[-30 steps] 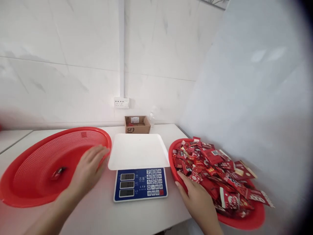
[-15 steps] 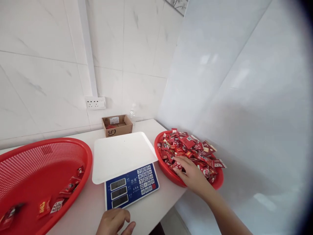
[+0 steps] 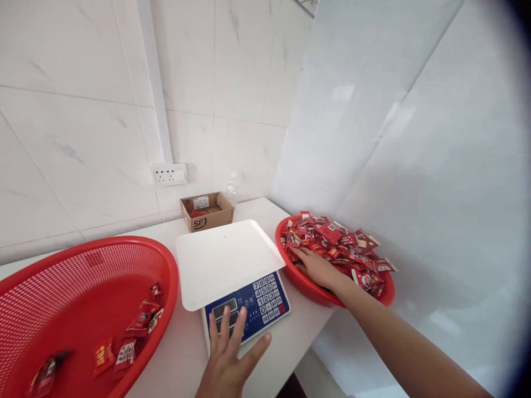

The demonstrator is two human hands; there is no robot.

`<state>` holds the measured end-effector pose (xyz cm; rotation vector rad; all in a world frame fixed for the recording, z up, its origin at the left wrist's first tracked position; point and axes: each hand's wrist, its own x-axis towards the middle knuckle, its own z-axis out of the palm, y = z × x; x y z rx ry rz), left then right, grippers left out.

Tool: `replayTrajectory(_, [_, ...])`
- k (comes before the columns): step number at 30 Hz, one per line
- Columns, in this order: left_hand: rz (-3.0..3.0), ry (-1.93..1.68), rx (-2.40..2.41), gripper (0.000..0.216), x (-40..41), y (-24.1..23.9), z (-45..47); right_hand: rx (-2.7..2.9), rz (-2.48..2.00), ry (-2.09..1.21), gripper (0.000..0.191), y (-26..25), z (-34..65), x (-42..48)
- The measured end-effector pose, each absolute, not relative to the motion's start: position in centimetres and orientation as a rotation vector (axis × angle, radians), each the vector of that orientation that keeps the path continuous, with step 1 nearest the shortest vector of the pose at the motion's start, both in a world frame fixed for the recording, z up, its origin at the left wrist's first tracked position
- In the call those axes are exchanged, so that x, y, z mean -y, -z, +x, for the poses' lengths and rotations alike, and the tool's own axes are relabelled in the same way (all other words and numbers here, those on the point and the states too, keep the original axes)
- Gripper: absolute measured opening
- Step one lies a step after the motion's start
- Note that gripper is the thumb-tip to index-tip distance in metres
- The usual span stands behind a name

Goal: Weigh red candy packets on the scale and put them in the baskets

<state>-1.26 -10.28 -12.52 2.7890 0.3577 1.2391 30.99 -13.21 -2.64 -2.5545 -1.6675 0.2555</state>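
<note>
My left hand (image 3: pixel 227 356) is spread wide at the front of a white and blue digital scale (image 3: pixel 257 309), with its fingertips over the display side. On the scale lies a bare white pan (image 3: pixel 228 262). My right hand (image 3: pixel 313 268) reaches into a round red basin (image 3: pixel 305 287) heaped with small red candy packets (image 3: pixel 332 232). Its fingers look stretched out and apart against the packets at the basin's near left side, with no packet visibly lifted; some of the fingers are hidden.
A large red mesh basket (image 3: pixel 166 254) at left has several wrapped candies (image 3: pixel 143 315) inside. Behind the scale are an open cardboard box (image 3: pixel 211 221) and a clear plastic bottle (image 3: pixel 232 190). A socket (image 3: pixel 170 174) sits on the wall behind the white table (image 3: pixel 265 207).
My left hand has risen and moved forward over the scale's front, its fingers spreading from a curl. My right hand has shifted slightly toward the basin's left side. The view has turned a little left.
</note>
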Motion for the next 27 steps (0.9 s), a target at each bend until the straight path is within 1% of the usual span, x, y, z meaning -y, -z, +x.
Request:
replayTrajectory(3, [2.834,-1.142,-0.22,0.079,9.5,12.3,-1.7,1.655,-2.572,-0.167,0.052,2.5,31.2,13.2])
replayTrajectory(6, [2.67,-1.023,-0.104,0.08,9.4,12.5,-1.9,1.606,-2.59,-0.081,0.045,2.2,31.7,13.3])
replayTrajectory(9, [2.463,-1.03,-0.178,0.084,10.2,13.3,-1.6,1.539,-2.598,0.008,0.039,1.8,32.5,13.2])
replayTrajectory(12, [2.472,-1.146,-0.327,0.092,10.7,13.9,-1.2,1.464,-2.596,0.089,0.037,1.3,33.3,13.1])
replayTrajectory(13, [2.531,-1.181,-0.35,0.089,10.6,13.9,-1.1,1.445,-2.595,0.109,0.037,1.2,33.5,13.0])
replayTrajectory(14, [2.595,-1.207,-0.339,0.08,10.5,13.7,-1.1,1.431,-2.593,0.125,0.038,1.0,33.6,12.9])
replayTrajectory(16, [2.664,-1.226,-0.253,0.051,10.0,12.9,-1.2,1.421,-2.588,0.142,0.038,0.6,33.7,12.7])
replayTrajectory(17, [2.654,-1.219,-0.204,0.044,9.8,12.5,-1.3,1.426,-2.587,0.142,0.038,0.5,33.6,12.6])
replayTrajectory(19, [2.567,-1.19,-0.184,0.043,9.5,11.9,-1.5,1.459,-2.591,0.115,0.037,0.2,33.3,12.4])
replayTrajectory(21, [2.469,-1.159,-0.273,0.038,9.7,11.9,-1.7,1.522,-2.603,0.055,0.036,0.1,32.9,12.2])
replayTrajectory(22, [2.44,-1.144,-0.323,0.04,9.8,12.2,-1.8,1.558,-2.61,0.019,0.037,0.1,32.7,12.2])
replayTrajectory(24, [2.42,-1.139,-0.38,0.052,10.2,12.8,-1.8,1.621,-2.63,-0.045,0.041,0.3,32.5,12.1])
replayTrajectory(27, [2.475,-1.182,-0.359,0.062,10.3,13.2,-1.8,1.663,-2.678,-0.104,0.055,0.9,32.4,12.1])
